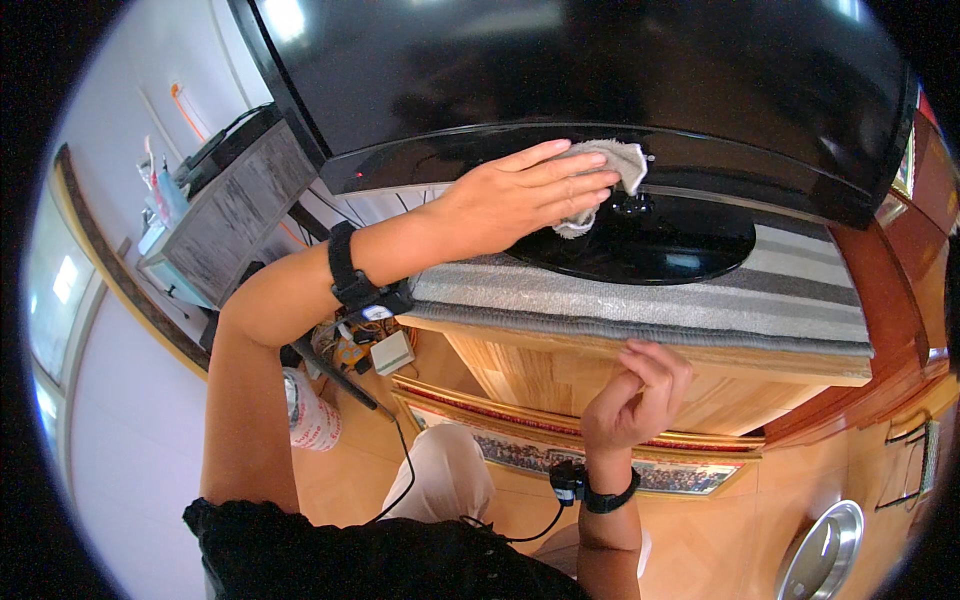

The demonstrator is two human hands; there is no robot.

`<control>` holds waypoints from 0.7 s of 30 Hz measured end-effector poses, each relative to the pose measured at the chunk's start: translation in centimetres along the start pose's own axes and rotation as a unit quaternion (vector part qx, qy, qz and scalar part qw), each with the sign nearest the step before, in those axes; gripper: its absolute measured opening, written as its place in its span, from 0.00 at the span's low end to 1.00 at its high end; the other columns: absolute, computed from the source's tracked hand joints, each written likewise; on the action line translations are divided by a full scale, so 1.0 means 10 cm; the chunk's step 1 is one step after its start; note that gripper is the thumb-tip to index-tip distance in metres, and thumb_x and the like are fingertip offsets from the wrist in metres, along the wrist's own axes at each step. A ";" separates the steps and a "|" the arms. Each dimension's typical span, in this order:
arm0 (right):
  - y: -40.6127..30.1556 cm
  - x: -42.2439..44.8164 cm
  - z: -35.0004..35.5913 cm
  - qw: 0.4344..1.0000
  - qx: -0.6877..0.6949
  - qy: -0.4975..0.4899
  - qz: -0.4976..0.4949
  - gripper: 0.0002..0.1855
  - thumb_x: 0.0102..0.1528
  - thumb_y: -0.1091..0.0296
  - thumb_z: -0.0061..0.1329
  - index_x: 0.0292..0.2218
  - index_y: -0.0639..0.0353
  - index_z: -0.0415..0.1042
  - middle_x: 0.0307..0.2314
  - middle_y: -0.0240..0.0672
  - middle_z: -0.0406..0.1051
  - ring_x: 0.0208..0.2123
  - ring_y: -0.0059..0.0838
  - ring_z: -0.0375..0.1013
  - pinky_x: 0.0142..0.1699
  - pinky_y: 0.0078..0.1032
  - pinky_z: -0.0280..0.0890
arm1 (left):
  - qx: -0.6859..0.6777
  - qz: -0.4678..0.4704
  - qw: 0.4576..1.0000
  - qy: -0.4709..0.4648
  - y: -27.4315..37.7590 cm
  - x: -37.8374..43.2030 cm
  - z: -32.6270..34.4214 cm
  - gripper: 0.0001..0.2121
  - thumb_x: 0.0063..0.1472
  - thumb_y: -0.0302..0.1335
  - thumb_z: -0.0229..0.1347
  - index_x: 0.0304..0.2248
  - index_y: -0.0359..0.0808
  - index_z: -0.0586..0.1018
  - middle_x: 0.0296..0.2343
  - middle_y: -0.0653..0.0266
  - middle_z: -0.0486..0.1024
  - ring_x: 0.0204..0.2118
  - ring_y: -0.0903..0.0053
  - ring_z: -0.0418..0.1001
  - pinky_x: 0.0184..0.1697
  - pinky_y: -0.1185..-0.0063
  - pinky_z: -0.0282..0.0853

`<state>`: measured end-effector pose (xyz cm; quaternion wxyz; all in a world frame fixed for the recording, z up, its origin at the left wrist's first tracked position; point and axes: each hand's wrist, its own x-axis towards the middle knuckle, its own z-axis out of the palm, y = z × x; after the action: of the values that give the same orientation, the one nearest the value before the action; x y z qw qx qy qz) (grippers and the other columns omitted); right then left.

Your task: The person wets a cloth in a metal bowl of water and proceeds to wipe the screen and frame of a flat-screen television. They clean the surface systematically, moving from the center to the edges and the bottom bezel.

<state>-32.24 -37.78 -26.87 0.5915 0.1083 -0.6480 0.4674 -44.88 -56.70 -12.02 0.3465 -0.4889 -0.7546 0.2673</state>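
My left hand (529, 187) lies with its fingers stretched over a grey cloth (626, 161) and presses it to the lower bezel (720, 161) of a black flat-screen television (525, 67). Part of the cloth hangs below the fingers, close to the neck of the stand. The glossy oval stand base (667, 251) rests on a grey striped mat (795, 262), which covers a wooden cabinet (540, 367). Loosely curled, my right hand (637, 394) is at the mat's front edge with nothing visible in it. Whether its fingertips touch the edge is unclear.
Long framed group photos (675, 476) lean at the cabinet's foot. On the floor are a metal basin (821, 551), a white box (392, 352) among cables, and a printed bin (311, 416). A grey wood-grain shelf (232, 202) hangs at left. Wires run from both wrist straps.
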 end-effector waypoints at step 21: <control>0.07 -0.03 -0.01 0.999 0.004 -0.009 -0.031 0.12 0.48 0.84 0.47 0.32 0.54 0.74 0.32 0.34 0.75 0.33 0.37 0.73 0.41 0.30 0.65 | 0.039 -0.020 0.992 -0.122 -0.20 -0.84 -0.02 0.31 0.63 0.30 0.47 0.65 0.35 0.61 0.66 0.61 0.57 0.71 0.72 0.49 0.73 0.70 0.41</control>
<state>-32.59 -37.44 -27.50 0.5996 0.1342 -0.6478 0.4504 -43.39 -65.22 -12.62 0.2762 -0.4238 -0.7898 0.3470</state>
